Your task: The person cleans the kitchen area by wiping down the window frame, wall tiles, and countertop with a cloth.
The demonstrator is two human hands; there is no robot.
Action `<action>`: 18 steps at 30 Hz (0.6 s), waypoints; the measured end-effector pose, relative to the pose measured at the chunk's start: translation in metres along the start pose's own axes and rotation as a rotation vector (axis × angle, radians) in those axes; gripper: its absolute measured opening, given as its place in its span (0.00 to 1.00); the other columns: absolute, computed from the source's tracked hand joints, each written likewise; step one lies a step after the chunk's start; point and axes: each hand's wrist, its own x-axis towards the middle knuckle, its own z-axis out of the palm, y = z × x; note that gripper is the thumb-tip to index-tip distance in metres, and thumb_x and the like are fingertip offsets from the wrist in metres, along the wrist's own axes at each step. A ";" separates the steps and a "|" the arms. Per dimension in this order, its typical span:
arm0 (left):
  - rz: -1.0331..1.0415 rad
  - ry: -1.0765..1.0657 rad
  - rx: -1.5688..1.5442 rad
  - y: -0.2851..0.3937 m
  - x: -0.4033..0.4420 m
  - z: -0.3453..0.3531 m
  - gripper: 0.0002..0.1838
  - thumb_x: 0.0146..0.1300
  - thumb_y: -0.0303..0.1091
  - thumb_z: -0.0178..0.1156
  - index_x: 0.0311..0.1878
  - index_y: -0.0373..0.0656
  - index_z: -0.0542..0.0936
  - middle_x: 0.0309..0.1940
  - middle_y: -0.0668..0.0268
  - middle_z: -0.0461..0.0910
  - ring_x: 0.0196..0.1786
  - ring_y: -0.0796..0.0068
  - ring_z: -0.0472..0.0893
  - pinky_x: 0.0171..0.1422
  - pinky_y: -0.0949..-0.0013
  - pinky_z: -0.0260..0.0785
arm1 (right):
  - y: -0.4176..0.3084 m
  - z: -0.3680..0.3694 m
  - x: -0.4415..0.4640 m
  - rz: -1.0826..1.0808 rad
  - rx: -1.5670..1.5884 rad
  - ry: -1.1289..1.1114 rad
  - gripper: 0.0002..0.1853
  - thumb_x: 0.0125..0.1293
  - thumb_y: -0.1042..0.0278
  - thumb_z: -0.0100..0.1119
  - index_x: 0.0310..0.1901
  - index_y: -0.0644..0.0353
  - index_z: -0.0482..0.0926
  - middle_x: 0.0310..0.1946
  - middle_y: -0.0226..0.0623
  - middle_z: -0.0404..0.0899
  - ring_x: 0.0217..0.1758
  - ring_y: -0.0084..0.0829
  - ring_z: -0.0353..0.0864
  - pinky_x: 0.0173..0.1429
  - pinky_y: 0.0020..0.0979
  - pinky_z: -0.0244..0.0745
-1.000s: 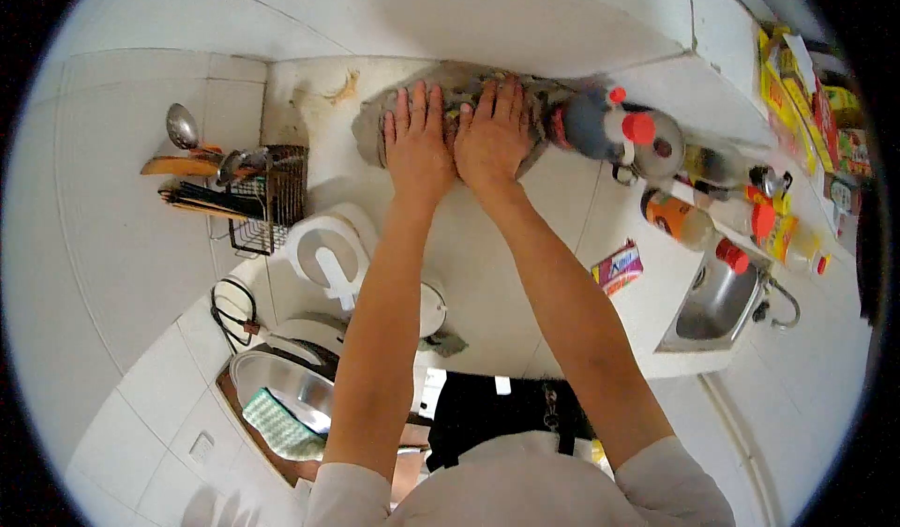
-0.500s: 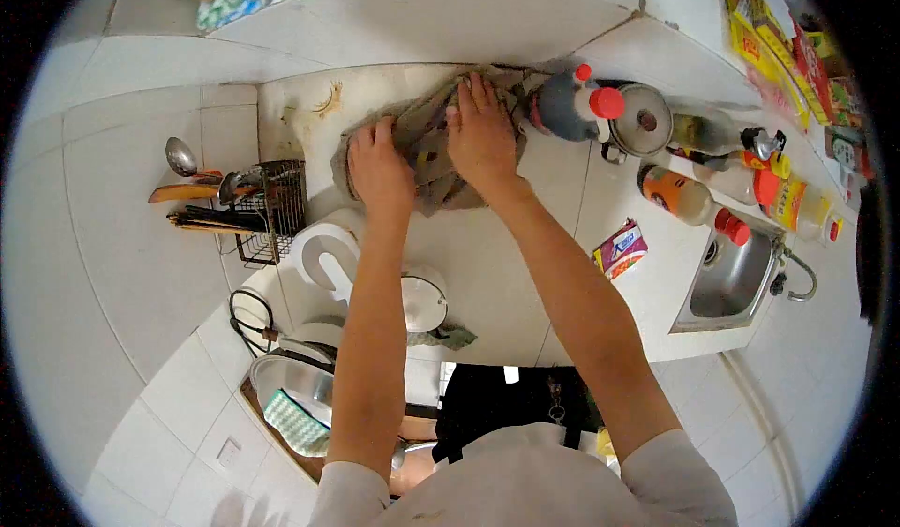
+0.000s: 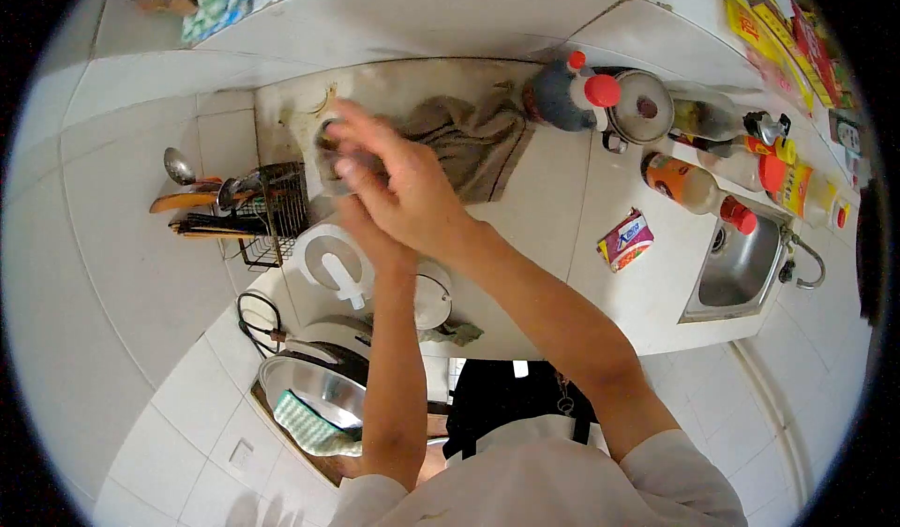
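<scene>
Head view: one rumpled cloth [image 3: 472, 144] on counter [image 3: 525, 274], beside dark bottle [image 3: 555, 97]; right hand [image 3: 420, 189], fingers parted, overlapping left hand [image 3: 382, 243], apparently for palm contact; left fingers obscured, cannot tell.

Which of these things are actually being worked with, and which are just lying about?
Seemingly in use:
- rumpled cloth on the counter
- right hand and left hand, close together near it

Apparently just lying about:
- purple packet
- dark-filled bottle
- orange-labelled bottle
- wire rack of utensils
</scene>
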 end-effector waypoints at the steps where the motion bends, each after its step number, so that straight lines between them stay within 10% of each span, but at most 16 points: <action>1: -0.024 -0.196 -0.007 -0.006 -0.005 0.005 0.24 0.66 0.32 0.68 0.62 0.34 0.73 0.53 0.51 0.76 0.53 0.56 0.80 0.57 0.57 0.74 | 0.014 0.002 -0.004 0.007 -0.136 0.120 0.24 0.66 0.74 0.62 0.65 0.61 0.78 0.54 0.51 0.85 0.58 0.51 0.84 0.63 0.47 0.79; 5: 0.071 -0.453 0.190 -0.010 -0.003 0.026 0.33 0.63 0.34 0.72 0.69 0.36 0.72 0.53 0.50 0.78 0.56 0.51 0.81 0.58 0.53 0.76 | 0.077 -0.059 -0.036 0.184 -0.777 0.101 0.18 0.73 0.78 0.54 0.63 0.63 0.78 0.62 0.52 0.81 0.64 0.53 0.81 0.68 0.45 0.77; 12: 0.283 -0.219 0.618 -0.046 0.018 0.043 0.18 0.65 0.30 0.67 0.56 0.35 0.81 0.48 0.50 0.82 0.52 0.46 0.81 0.57 0.48 0.77 | 0.110 -0.074 -0.056 0.046 -0.857 0.192 0.23 0.69 0.85 0.51 0.65 0.67 0.75 0.65 0.54 0.76 0.67 0.58 0.76 0.70 0.47 0.75; 18: 0.034 0.506 0.353 -0.042 0.105 -0.019 0.18 0.69 0.27 0.62 0.60 0.34 0.77 0.54 0.49 0.80 0.57 0.44 0.77 0.61 0.51 0.72 | 0.114 -0.065 -0.061 0.077 -0.911 0.261 0.22 0.72 0.80 0.54 0.67 0.67 0.71 0.66 0.57 0.71 0.66 0.60 0.75 0.70 0.48 0.74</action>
